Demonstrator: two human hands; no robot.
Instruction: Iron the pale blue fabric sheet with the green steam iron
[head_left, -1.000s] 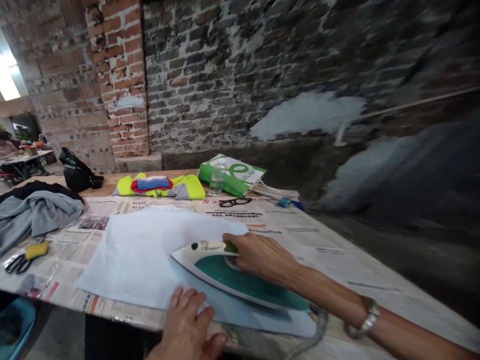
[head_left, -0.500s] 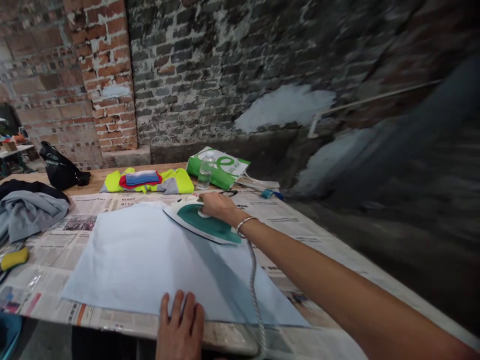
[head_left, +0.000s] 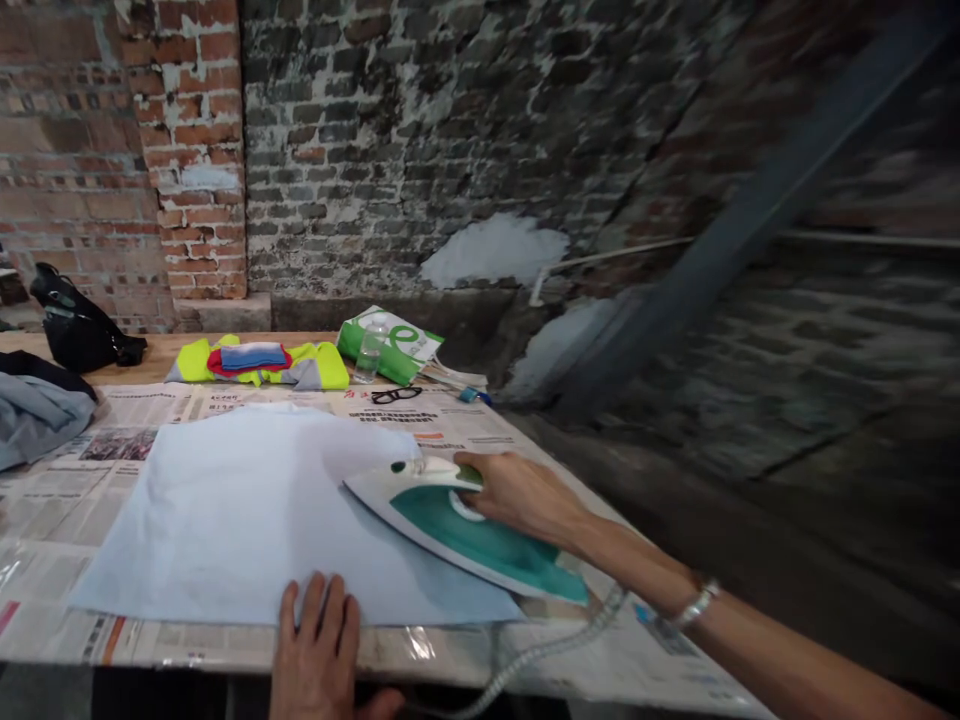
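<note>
Two hands: right hand (head_left: 525, 497) clamped on a steam iron (head_left: 450, 525), left hand (head_left: 319, 640) splayed on pale cloth (head_left: 225, 520), newspaper (head_left: 450, 425) beneath.

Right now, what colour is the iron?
The iron is teal and white, clearest in the head view.

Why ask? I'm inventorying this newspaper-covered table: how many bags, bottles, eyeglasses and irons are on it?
Bags: 2 (black shoulder bag, green-and-white printed bag)
Bottles: 1 (clear plastic bottle)
Eyeglasses: 1 (black-framed eyeglasses)
Irons: 1 (green-and-white clothes iron)
Total: 5
</note>
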